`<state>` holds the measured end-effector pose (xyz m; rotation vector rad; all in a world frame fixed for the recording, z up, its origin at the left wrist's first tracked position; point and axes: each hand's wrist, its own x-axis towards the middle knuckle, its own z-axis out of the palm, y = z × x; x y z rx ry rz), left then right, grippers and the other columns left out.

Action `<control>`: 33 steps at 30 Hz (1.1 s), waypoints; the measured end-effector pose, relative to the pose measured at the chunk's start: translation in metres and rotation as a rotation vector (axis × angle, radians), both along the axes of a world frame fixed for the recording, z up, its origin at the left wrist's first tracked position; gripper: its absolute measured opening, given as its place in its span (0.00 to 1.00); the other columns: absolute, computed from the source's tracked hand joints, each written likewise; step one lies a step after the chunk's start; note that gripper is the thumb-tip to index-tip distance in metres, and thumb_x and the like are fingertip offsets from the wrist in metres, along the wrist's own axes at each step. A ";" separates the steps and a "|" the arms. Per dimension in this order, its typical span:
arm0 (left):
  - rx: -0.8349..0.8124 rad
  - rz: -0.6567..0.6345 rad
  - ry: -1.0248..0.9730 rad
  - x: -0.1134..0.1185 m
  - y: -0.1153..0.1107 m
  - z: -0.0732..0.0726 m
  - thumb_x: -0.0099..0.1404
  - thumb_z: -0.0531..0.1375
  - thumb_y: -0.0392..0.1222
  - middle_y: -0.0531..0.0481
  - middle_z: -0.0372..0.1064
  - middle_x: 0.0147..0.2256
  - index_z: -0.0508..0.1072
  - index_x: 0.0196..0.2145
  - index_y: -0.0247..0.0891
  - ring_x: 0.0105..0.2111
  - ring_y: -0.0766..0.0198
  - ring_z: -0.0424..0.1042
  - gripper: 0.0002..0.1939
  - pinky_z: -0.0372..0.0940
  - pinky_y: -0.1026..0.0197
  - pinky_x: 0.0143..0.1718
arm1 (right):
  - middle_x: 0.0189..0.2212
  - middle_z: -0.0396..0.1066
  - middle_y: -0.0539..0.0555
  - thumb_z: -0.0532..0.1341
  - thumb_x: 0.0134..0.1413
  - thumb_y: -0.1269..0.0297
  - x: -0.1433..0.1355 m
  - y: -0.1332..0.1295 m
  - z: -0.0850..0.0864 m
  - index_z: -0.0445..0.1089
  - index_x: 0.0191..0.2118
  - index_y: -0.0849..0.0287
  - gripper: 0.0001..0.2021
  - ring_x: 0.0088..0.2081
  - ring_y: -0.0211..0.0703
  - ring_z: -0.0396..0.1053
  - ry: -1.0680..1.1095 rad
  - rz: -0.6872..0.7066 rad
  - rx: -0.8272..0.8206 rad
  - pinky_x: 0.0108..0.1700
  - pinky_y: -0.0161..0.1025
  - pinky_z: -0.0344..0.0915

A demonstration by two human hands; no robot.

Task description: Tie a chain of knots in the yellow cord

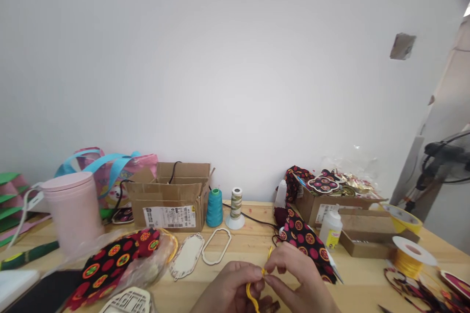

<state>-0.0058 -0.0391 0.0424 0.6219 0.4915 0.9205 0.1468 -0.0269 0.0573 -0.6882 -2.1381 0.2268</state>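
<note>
With fingertips nearly closed, our left hand (235,283) and right hand (299,274) pinch the yellow cord (251,295), probably light and limp, best held beside its bunched part (263,272).

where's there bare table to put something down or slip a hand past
Bare wood shows beside the right hand, between the patterned fabric and the yellow spool, in front of the low open box. A smaller patch lies between the white oval frame and that fabric. The left is crowded: pink canister, cardboard box, bagged fabric.
</note>
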 end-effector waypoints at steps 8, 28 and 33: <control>-0.012 0.038 0.155 0.001 -0.002 0.008 0.45 0.58 0.31 0.57 0.59 0.12 0.66 0.14 0.33 0.16 0.68 0.62 0.06 0.58 0.61 0.24 | 0.21 0.68 0.49 0.58 0.47 0.71 0.004 -0.001 0.001 0.68 0.25 0.58 0.04 0.26 0.35 0.63 0.020 0.042 -0.167 0.30 0.33 0.57; -0.003 0.074 0.175 0.000 -0.001 0.006 0.45 0.63 0.35 0.57 0.61 0.14 0.69 0.17 0.31 0.18 0.72 0.61 0.06 0.60 0.60 0.34 | 0.15 0.63 0.50 0.56 0.37 0.69 -0.006 -0.004 0.007 0.67 0.18 0.63 0.05 0.18 0.34 0.58 0.264 -0.108 -0.564 0.20 0.30 0.55; -0.008 0.185 0.286 0.003 0.002 0.005 0.36 0.68 0.39 0.53 0.67 0.18 0.71 0.18 0.31 0.20 0.69 0.65 0.11 0.59 0.62 0.31 | 0.14 0.61 0.49 0.58 0.36 0.67 -0.008 -0.001 0.005 0.67 0.18 0.63 0.06 0.18 0.33 0.55 0.347 -0.126 -0.648 0.20 0.30 0.53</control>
